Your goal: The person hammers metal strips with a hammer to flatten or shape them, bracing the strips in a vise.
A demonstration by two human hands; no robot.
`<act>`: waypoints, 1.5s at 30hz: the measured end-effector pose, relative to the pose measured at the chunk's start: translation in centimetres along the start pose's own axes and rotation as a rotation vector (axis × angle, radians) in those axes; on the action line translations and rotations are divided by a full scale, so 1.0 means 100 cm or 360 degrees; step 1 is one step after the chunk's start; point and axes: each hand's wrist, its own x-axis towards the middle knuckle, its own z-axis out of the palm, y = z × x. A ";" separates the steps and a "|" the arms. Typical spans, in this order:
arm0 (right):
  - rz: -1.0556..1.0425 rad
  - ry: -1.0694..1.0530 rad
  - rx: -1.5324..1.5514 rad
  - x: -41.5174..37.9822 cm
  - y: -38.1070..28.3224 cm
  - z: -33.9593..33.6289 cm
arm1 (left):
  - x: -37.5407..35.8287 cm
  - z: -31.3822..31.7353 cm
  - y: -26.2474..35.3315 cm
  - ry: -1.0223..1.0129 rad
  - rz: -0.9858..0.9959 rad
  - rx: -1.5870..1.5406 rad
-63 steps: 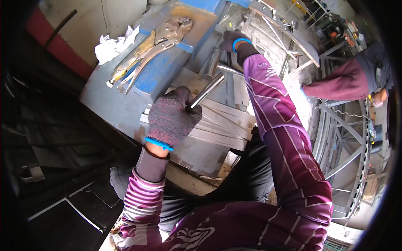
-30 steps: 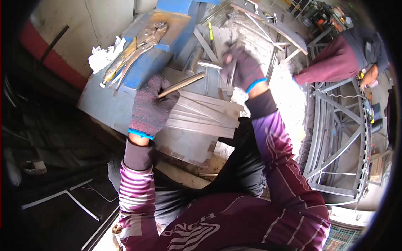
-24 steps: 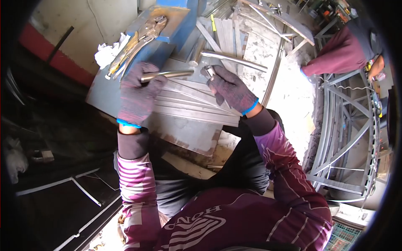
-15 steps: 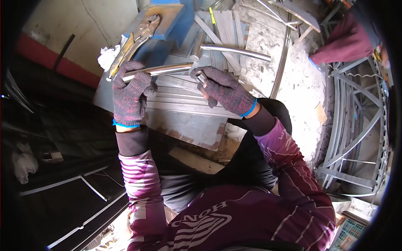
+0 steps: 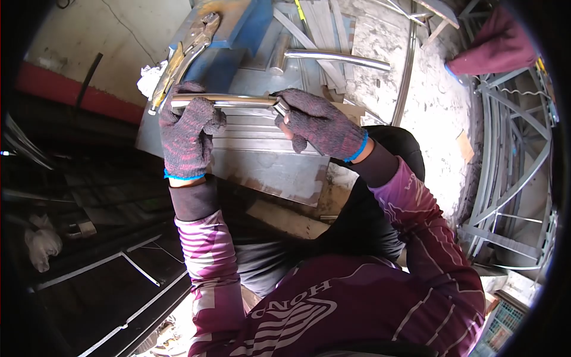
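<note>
My left hand [image 5: 189, 137], in a dark knitted glove with a blue cuff, is closed around one end of a shiny metal tube [image 5: 248, 101]. The tube lies roughly level, pointing right. In my right hand [image 5: 326, 126], gloved the same way, a short piece of metal tube [image 5: 282, 107] is gripped, its body meeting the long tube's right end at an angle. Fingers hide part of the short piece. Below both hands are flat metal strips [image 5: 253, 135] on a grey metal sheet [image 5: 262, 172].
Beyond my left hand, a long locking clamp [image 5: 185, 58] leans by a blue metal block [image 5: 238, 30]. Another shiny tube [image 5: 339, 58] lies farther back beside a short cylinder [image 5: 279, 56]. A person's maroon trouser leg [image 5: 493, 44] and a steel frame [image 5: 517, 172] are at right.
The short tube piece in my right hand has turned and come against the end of the long tube, which is now more level. The view has shifted slightly.
</note>
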 end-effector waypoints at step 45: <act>0.0068 -0.0087 0.0299 -0.001 0.010 0.000 | 0.001 -0.004 -0.009 -0.0289 0.0037 0.0288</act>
